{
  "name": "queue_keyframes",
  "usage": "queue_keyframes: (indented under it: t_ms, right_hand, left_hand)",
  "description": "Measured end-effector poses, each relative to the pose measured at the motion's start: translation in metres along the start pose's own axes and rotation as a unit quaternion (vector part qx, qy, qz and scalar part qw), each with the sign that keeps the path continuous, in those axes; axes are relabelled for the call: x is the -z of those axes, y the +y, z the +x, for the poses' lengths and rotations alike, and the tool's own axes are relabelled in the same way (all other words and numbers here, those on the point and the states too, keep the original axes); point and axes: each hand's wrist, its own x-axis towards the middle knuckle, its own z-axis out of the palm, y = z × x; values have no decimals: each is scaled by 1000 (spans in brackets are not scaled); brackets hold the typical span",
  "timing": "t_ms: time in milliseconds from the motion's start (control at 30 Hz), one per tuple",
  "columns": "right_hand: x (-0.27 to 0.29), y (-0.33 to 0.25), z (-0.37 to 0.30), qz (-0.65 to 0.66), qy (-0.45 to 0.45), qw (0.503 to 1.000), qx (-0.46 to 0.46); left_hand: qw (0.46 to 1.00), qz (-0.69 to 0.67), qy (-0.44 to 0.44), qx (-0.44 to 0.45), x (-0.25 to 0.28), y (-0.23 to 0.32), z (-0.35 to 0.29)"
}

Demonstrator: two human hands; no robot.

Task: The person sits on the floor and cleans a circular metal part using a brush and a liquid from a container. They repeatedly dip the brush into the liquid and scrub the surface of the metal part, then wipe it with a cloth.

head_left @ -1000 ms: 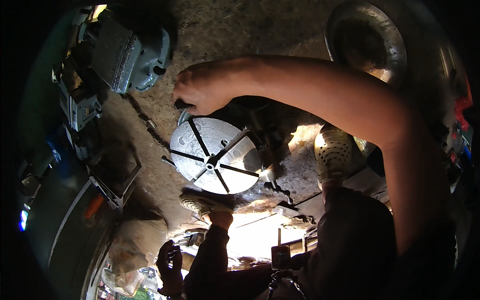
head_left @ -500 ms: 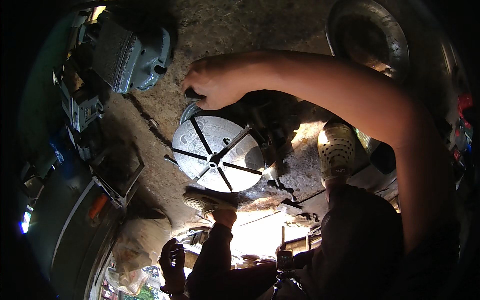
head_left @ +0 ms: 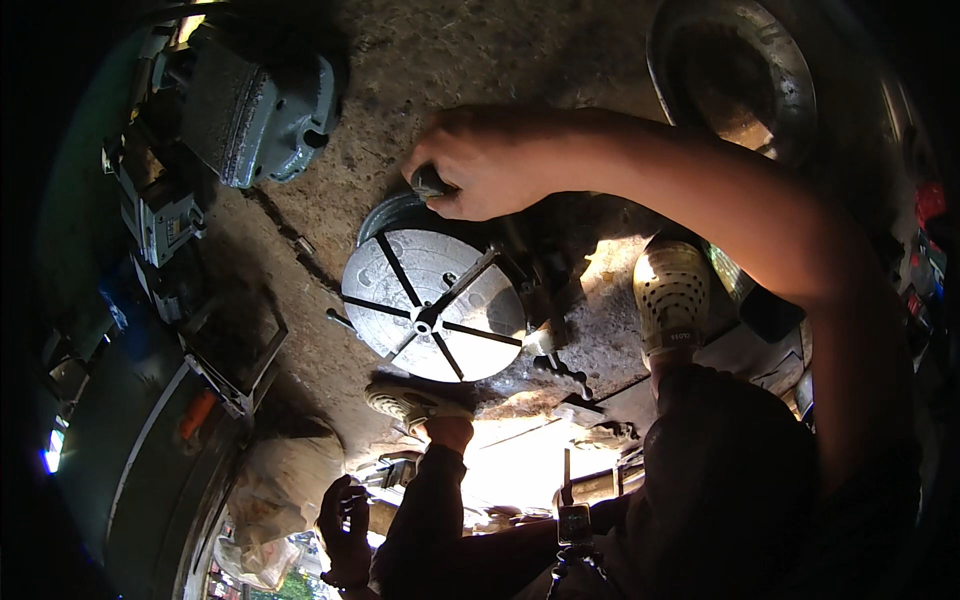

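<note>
My right hand [head_left: 476,165] is closed around a dark object with a rounded end [head_left: 428,182], most of which my fingers hide; I cannot tell its kind. It is above the far rim of a slotted round metal table [head_left: 470,300], a rotary-table type with a blue-grey base [head_left: 392,213], resting tilted on the ground. A crank handle [head_left: 563,376] sticks out on its right side, and a small lever [head_left: 341,319] on its left. Low in the view, my left hand [head_left: 345,535] is in shadow beside my left leg, fingers loosely bent and apart, with nothing visible in them.
A heavy blue-grey cast-metal part [head_left: 265,120] stands at the far left. A round metal pan [head_left: 790,80] lies far right. My shoes [head_left: 672,295] flank the table's near side. Metal frames [head_left: 235,385] and a plastic bag [head_left: 285,485] are along the left.
My right hand has shifted to the right along the table's far side, and more of the dark object in it shows. The left hand and the slotted table have stayed about where they were.
</note>
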Motion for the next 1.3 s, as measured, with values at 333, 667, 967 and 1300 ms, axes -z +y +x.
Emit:
queue_keyframes:
  t_ms: [333,667,967,1300]
  right_hand:
    - [-9,0,-23,-45,72,995,45]
    - [-16,-3,-48,-3,110,993,35]
    - [-29,-3,-67,-7,107,994,12]
    - [-32,-3,-91,25,98,995,-24]
  left_hand:
    - [1000,-3,-10,3,0,1,-2]
    - [1000,2,-3,0,0,-9,-2]
    - [1000,7,-4,-2,2,-14,-4]
    - [1000,9,-5,-10,2,-14,-3]
